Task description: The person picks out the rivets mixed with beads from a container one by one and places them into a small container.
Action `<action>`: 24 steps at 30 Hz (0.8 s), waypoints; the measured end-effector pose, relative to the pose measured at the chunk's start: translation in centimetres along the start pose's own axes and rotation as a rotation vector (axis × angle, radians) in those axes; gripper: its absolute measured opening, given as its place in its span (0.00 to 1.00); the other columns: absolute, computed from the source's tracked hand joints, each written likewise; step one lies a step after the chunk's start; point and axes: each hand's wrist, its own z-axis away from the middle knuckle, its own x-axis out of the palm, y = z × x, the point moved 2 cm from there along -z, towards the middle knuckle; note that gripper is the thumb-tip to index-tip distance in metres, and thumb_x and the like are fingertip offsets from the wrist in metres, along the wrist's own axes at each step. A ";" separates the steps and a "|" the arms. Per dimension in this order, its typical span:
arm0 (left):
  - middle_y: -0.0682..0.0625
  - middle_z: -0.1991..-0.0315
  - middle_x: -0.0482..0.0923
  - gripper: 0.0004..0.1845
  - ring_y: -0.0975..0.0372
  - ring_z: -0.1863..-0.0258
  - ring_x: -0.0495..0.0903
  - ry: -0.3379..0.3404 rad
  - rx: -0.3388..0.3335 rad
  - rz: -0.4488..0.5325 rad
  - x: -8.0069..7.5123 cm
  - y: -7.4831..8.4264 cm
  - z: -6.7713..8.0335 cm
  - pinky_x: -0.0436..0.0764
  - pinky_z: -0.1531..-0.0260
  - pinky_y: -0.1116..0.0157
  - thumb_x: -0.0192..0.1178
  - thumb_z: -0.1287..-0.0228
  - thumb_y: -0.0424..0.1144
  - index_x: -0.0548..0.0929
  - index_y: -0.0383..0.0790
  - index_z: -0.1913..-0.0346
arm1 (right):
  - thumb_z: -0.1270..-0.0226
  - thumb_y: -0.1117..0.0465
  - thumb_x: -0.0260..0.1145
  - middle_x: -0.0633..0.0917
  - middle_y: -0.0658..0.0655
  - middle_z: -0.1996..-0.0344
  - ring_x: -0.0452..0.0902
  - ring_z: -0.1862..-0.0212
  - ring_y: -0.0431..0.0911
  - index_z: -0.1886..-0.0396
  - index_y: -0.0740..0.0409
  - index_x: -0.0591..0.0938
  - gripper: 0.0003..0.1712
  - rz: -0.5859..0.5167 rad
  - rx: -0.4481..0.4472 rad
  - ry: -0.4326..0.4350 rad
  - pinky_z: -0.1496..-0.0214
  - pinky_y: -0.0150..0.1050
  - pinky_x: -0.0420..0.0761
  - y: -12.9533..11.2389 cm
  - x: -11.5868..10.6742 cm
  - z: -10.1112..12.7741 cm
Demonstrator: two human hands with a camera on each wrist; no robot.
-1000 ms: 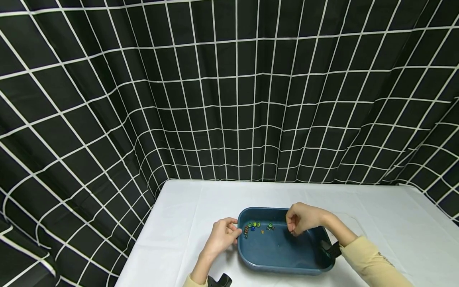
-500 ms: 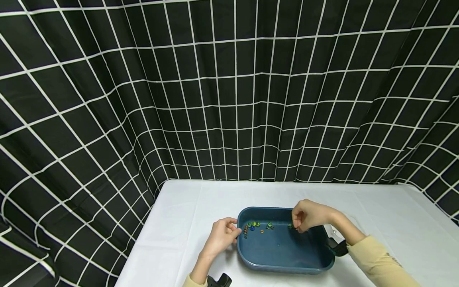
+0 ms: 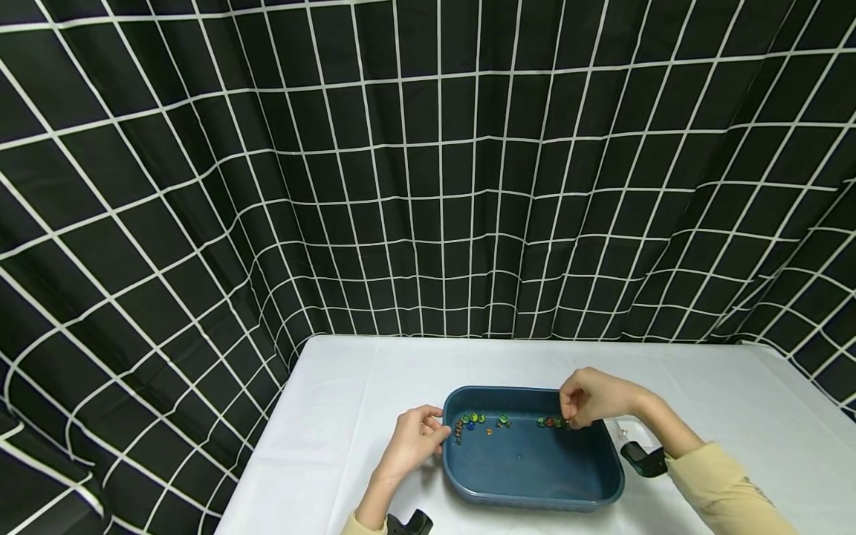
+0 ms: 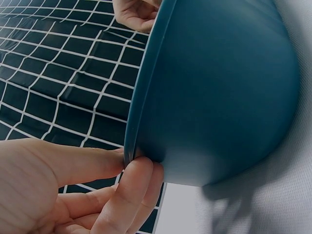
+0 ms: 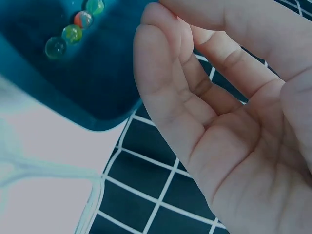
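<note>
My left hand pinches the left rim of a dark blue plastic basin; thumb and fingers straddle the edge in the left wrist view. Over the basin's far right side is my right hand, its fingers bent and their tips low near the far wall. Just beside those tips lies a row of glass marbles, among them a yellow-green marble and an orange-red marble. Whether anything sits between the right thumb and fingertips is hidden. More marbles lie at the far left, including a blue marble.
A clear plastic container stands on the table right of the basin, partly behind my right forearm. White cloth covers the table. A black curtain with a white grid hangs behind it.
My right hand has moved right and slightly away along the far wall, uncovering the row of marbles there. The left hand and the basin have stayed in place.
</note>
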 end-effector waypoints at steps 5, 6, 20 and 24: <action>0.49 0.76 0.76 0.16 0.64 0.84 0.78 0.000 0.005 -0.007 0.0 0.0 0.0 0.73 0.85 0.75 0.61 0.46 0.25 0.76 0.19 0.54 | 0.57 0.75 0.68 0.78 0.49 0.82 0.70 0.80 0.35 0.79 0.62 0.79 0.08 -0.007 0.033 0.023 0.79 0.31 0.75 0.3 -0.4 0.7; 0.49 0.76 0.76 0.16 0.64 0.84 0.78 0.000 0.005 -0.009 0.0 0.0 0.0 0.74 0.85 0.75 0.61 0.46 0.25 0.76 0.19 0.54 | 0.57 0.75 0.68 0.78 0.49 0.82 0.70 0.80 0.35 0.79 0.62 0.79 0.07 -0.010 0.035 0.026 0.79 0.32 0.75 0.3 -0.5 0.8; 0.48 0.76 0.76 0.17 0.62 0.84 0.78 0.000 -0.010 0.012 0.0 0.0 0.1 0.75 0.84 0.73 0.62 0.46 0.26 0.76 0.20 0.54 | 0.56 0.75 0.68 0.78 0.50 0.81 0.71 0.77 0.34 0.77 0.62 0.79 0.08 -0.019 -0.015 0.077 0.77 0.32 0.76 1.3 -1.7 3.0; 0.48 0.76 0.76 0.16 0.63 0.84 0.78 0.000 -0.010 0.015 0.0 0.0 0.1 0.74 0.84 0.74 0.62 0.46 0.26 0.76 0.20 0.54 | 0.56 0.75 0.68 0.78 0.50 0.82 0.71 0.78 0.34 0.77 0.62 0.79 0.07 -0.021 -0.011 0.094 0.78 0.31 0.75 1.6 -2.0 3.7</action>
